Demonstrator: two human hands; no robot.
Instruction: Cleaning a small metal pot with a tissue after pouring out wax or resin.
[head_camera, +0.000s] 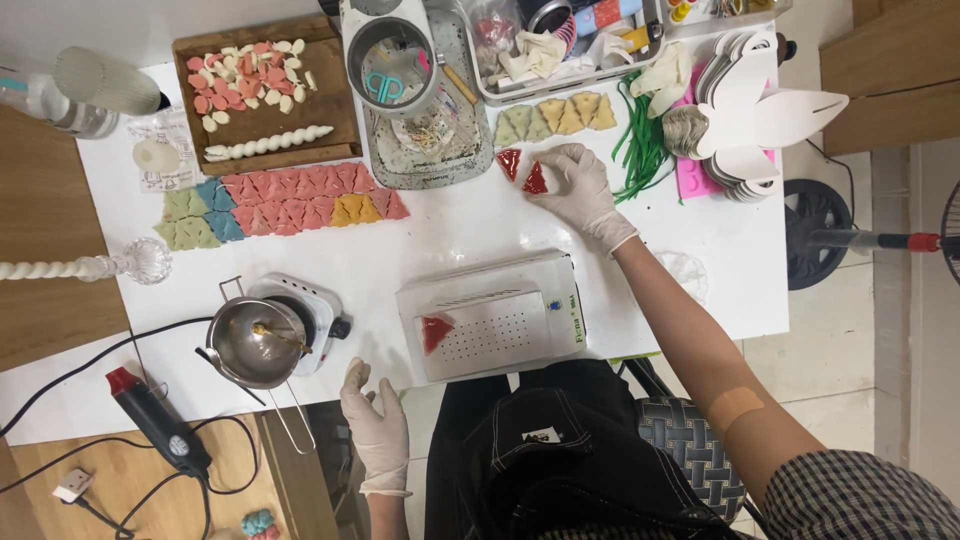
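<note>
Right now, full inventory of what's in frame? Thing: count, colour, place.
triangle pieces: many, pink, green, blue, yellow, rows at table's left
red triangles: two by right hand, one more on white box
white box: one, perforated top, table front
yellow-green triangles: one row, behind right hand
wooden tray: one, brown, holds pink and white pieces, back left
metal pot: one, on small white hotplate, front left
heat gun: one, black and red, lower left
green strips: bundle, right
white cutouts: stack, back right
left hand: white glove, at table's front edge, empty
right hand: white glove, touching a red triangle
</note>
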